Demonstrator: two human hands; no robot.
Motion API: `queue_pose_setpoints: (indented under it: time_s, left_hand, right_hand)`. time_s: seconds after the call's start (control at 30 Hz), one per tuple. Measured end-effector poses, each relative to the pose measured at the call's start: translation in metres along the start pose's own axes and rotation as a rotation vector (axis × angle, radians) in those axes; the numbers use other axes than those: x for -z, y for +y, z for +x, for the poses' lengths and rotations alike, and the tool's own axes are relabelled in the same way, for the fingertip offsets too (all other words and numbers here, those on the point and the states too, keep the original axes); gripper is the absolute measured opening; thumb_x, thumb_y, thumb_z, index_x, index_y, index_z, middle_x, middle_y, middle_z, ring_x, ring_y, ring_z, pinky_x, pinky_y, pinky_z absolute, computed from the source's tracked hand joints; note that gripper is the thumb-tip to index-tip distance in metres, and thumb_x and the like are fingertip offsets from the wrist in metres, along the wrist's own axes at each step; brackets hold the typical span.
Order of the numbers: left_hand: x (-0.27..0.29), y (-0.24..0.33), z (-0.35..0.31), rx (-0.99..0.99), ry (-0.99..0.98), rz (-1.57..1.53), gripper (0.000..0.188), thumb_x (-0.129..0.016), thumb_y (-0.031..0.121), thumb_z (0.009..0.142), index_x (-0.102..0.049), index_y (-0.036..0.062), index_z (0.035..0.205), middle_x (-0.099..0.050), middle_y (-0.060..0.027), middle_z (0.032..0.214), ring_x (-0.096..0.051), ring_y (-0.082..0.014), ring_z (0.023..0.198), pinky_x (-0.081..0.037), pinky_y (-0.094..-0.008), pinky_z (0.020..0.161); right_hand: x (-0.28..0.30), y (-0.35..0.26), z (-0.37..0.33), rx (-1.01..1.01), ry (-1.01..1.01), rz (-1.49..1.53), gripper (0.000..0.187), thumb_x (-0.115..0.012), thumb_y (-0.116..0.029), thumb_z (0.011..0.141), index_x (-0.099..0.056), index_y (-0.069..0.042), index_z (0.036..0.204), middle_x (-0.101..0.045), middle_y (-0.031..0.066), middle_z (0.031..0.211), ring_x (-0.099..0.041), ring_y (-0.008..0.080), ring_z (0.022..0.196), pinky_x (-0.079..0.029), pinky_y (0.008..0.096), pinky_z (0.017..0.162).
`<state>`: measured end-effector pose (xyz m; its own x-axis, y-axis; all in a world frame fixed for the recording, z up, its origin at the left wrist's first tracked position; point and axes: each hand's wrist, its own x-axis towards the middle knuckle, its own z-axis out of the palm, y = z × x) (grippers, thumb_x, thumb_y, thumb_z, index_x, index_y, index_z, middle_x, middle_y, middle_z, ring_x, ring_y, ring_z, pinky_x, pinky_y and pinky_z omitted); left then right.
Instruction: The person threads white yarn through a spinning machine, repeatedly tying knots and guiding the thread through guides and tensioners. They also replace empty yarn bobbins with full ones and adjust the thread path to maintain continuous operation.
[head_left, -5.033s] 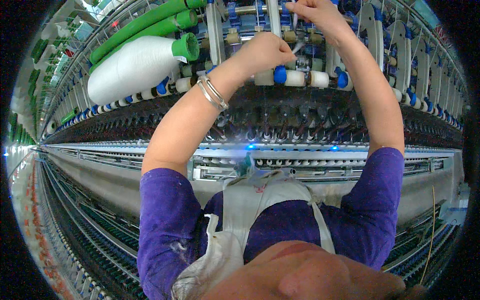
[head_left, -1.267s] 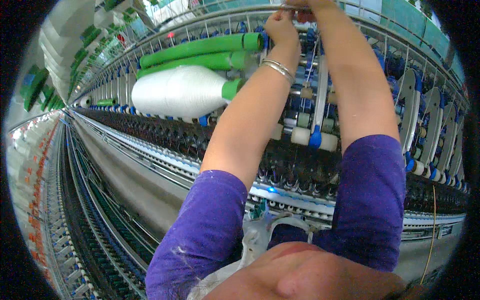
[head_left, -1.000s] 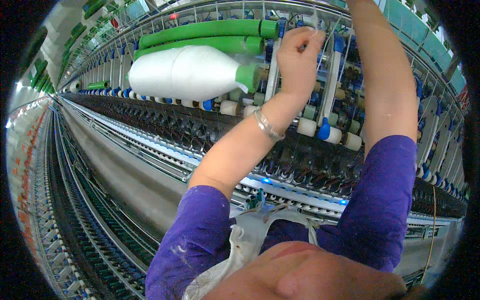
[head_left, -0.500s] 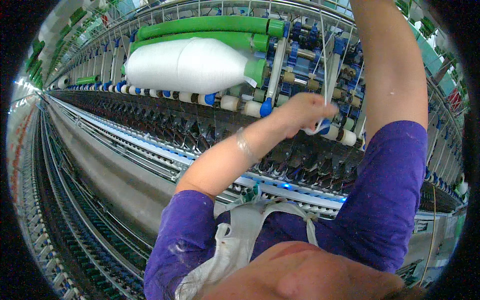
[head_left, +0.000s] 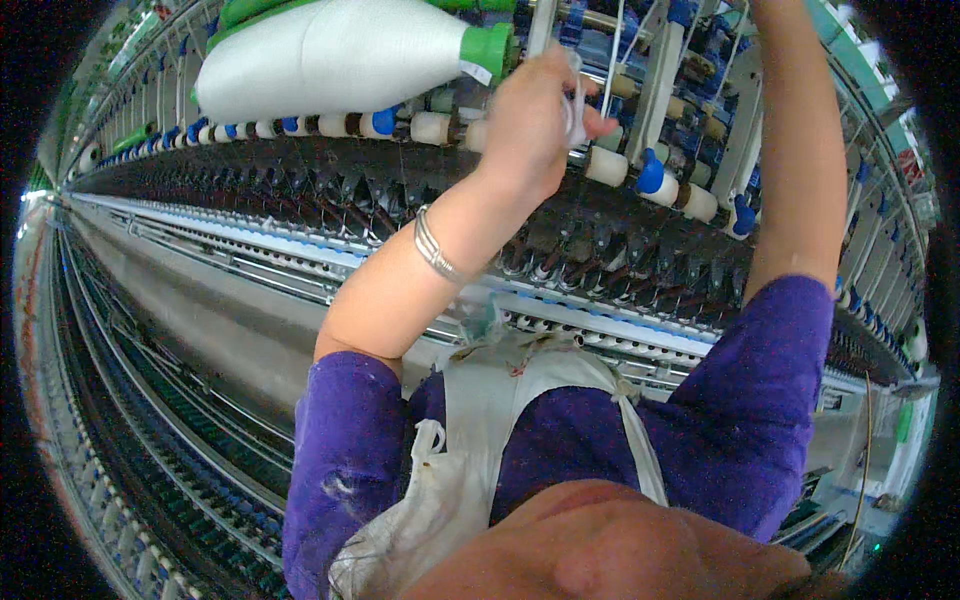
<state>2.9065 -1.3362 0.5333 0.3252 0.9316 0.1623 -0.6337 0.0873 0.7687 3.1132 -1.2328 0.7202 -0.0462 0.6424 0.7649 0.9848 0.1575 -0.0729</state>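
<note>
My left hand (head_left: 535, 120), with a bracelet on its wrist, is raised in front of the machine's row of rollers, and its fingers are closed round a loose white strand of yarn (head_left: 575, 112). A taut length of white strand (head_left: 617, 50) rises just beside the fingers and leaves the picture at the top. To the left of this hand, a large white yarn bobbin (head_left: 335, 62) with a green end lies across the frame. Only the forearm (head_left: 800, 150) of my right arm shows, stretched upward; the hand itself is beyond the top edge.
Cream rollers (head_left: 607, 165) with blue holders (head_left: 650, 172) run along the frame below the bobbin. Under them extends a dark row of spindle parts (head_left: 620, 265), then a pale rail (head_left: 580, 308). Another long machine row (head_left: 130, 400) lies along the left side.
My left hand has moved left, close to the bobbin's green end, with the white strand in it. The view has shifted, so the machine sits higher. My right arm stays raised.
</note>
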Motion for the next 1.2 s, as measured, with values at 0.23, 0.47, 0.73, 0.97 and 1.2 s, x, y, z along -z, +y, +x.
queue_pose_setpoints:
  time_s: [0.23,0.47,0.73,0.97,1.2]
  left_hand:
    - [0.011,-0.026,0.029,-0.026,-0.181,0.638,0.025,-0.050,0.028,0.094,-0.062,0.0065,0.099,-0.058,-0.0023,0.069,-0.048,-0.0073,0.053,-0.041,-0.0248,0.050]
    - [0.011,-0.029,0.039,-0.345,-0.312,1.420,0.029,-0.063,0.036,0.081,-0.072,0.0086,0.083,-0.065,-0.0122,0.067,-0.064,-0.0277,0.068,-0.049,-0.0398,0.064]
    - [0.008,-0.013,0.047,-0.737,-0.138,1.308,0.021,-0.060,0.027,0.082,-0.073,0.0101,0.082,-0.065,-0.0128,0.075,-0.061,-0.0356,0.077,-0.047,-0.0480,0.072]
    - [0.061,-0.016,-0.038,-0.746,-0.469,1.157,0.020,-0.065,0.015,0.078,-0.069,0.0129,0.097,-0.062,-0.0066,0.077,-0.056,-0.0262,0.080,-0.044,-0.0377,0.072]
    - [0.229,-0.085,-0.124,0.440,-0.411,1.045,0.023,-0.074,0.023,0.077,-0.066,0.0050,0.089,-0.065,-0.0061,0.079,-0.061,-0.0150,0.071,-0.049,-0.0294,0.066]
  right_hand:
    - [-0.009,-0.039,-0.136,-0.267,-0.811,0.950,0.031,-0.058,-0.028,0.091,-0.065,0.000,0.078,-0.060,0.0044,0.065,-0.051,0.0103,0.057,-0.042,0.0293,0.054]
    - [-0.017,-0.035,-0.141,-0.229,-0.560,0.635,0.025,-0.067,-0.021,0.083,-0.064,0.000,0.071,-0.056,0.0027,0.057,-0.049,0.0091,0.051,-0.039,0.0286,0.047]
    - [0.007,-0.054,-0.126,-0.323,-0.770,0.497,0.029,-0.064,-0.024,0.086,-0.064,-0.002,0.067,-0.053,0.0029,0.054,-0.045,0.0092,0.046,-0.039,0.0291,0.047]
    - [-0.103,-0.028,-0.107,0.036,-0.201,-0.078,0.029,-0.064,-0.027,0.084,-0.067,0.000,0.074,-0.063,0.0152,0.066,-0.059,0.0290,0.059,-0.047,0.0430,0.057]
    - [-0.154,-0.023,-0.108,-0.049,-0.335,-0.220,0.025,-0.065,-0.025,0.080,-0.070,-0.001,0.078,-0.066,0.0166,0.075,-0.062,0.0321,0.067,-0.050,0.0448,0.064]
